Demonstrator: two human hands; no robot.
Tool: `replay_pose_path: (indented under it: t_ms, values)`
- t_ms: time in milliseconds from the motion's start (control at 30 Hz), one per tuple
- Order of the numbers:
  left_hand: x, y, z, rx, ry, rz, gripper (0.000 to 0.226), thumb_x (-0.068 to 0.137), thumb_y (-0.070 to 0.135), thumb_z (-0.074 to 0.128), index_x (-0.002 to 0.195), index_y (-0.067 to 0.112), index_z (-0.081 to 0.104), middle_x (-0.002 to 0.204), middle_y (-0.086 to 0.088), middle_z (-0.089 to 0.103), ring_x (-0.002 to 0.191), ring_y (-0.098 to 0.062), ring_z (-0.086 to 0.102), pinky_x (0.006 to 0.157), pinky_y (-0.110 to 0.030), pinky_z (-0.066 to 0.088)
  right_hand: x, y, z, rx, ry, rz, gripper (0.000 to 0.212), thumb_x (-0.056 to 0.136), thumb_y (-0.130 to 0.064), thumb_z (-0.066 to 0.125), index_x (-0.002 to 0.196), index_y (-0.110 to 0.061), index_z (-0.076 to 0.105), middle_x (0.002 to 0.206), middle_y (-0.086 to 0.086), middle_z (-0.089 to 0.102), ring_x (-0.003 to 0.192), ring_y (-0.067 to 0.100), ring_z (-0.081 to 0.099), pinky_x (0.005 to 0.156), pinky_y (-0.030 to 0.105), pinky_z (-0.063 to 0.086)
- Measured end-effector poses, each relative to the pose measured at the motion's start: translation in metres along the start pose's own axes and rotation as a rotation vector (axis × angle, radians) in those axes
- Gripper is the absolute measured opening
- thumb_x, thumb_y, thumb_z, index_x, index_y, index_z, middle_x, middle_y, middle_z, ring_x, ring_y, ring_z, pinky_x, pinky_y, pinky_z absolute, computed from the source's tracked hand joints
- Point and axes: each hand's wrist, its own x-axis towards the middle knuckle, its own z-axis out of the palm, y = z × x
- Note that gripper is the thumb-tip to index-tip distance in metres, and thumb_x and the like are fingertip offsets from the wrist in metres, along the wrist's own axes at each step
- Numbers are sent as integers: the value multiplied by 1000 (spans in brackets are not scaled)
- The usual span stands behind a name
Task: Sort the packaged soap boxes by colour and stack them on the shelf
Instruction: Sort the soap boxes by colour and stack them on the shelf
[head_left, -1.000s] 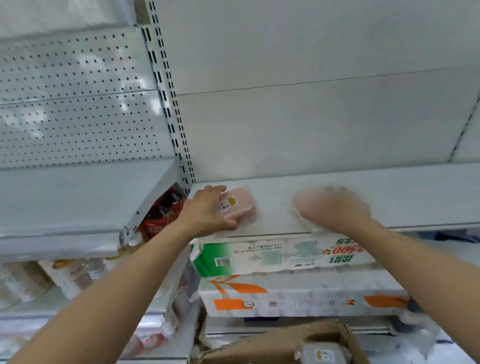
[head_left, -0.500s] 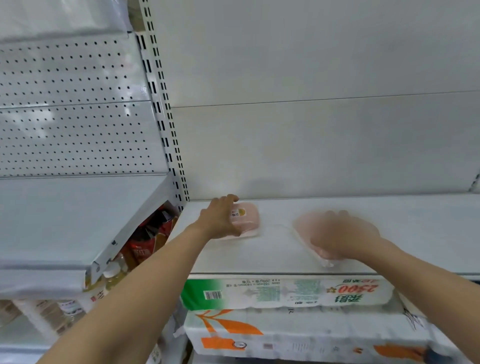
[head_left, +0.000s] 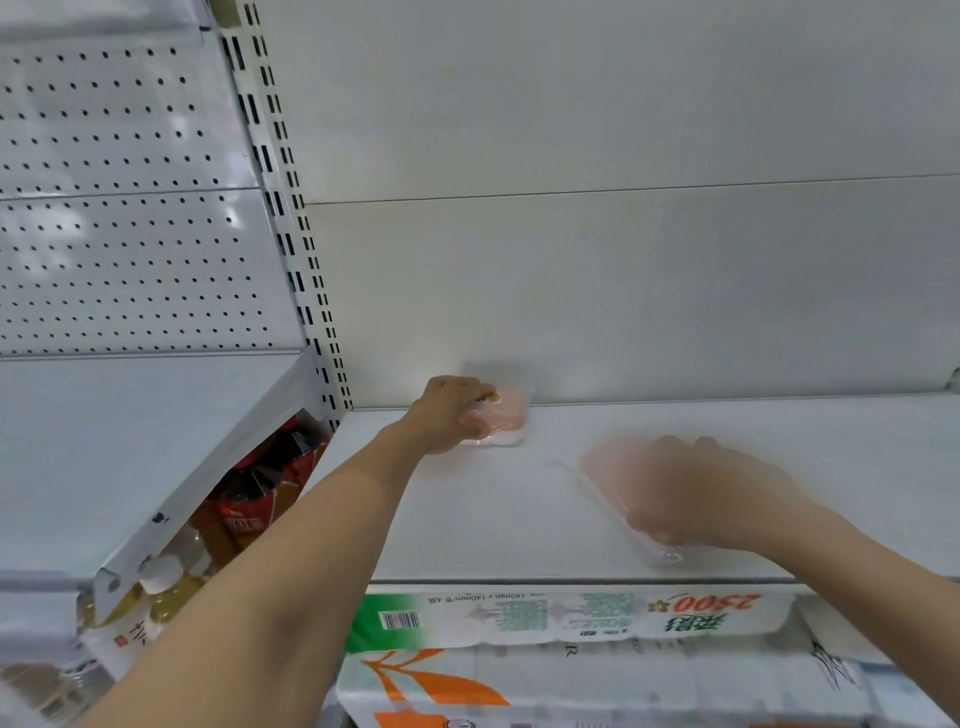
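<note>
placement step: left hand (head_left: 451, 413) grasps a pink soap pack (head_left: 506, 415) at the shelf (head_left: 493, 519) back; the blurred right hand (head_left: 701, 493) appears to hold another pink pack (head_left: 608, 467), which next needs aligning beside it

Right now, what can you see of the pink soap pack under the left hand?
The pink soap pack is a rounded pink bar in clear, glossy wrapping with a small yellow-and-white label near its far end. It lies flat on the white shelf, close to the back panel and near the slotted upright. The left hand grips its left side, fingers curled over the top, hiding part of it. It lies apart from the second pink pack, which is motion-blurred under the right hand.
</note>
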Motion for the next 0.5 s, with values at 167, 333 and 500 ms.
replay_pose_path:
  t_ms: [167,333,500]
  values:
    - [1,11,10,-132,106,-14,65,78,30,73,138,14,51,137,-4,51,132,-26,40,104,-23,28,1,12,-3,40,-15,1,72,72,-55,62,137,-39,37,111,-7,47,97,15,54,74,28,46]
    - [-19,1,17,-161,277,-171,102,72,35,84,153,22,24,152,0,27,140,-23,24,109,-39,32,18,25,-34,326,78,-40,67,72,-48,74,132,-37,47,109,-10,55,91,8,57,74,27,47]
    - [-42,-8,20,-252,283,-228,108,76,33,83,156,21,11,155,-3,23,142,-21,25,109,-35,30,58,-15,-52,502,241,-211,65,72,-45,77,129,-29,49,118,-3,57,101,18,55,82,31,46]
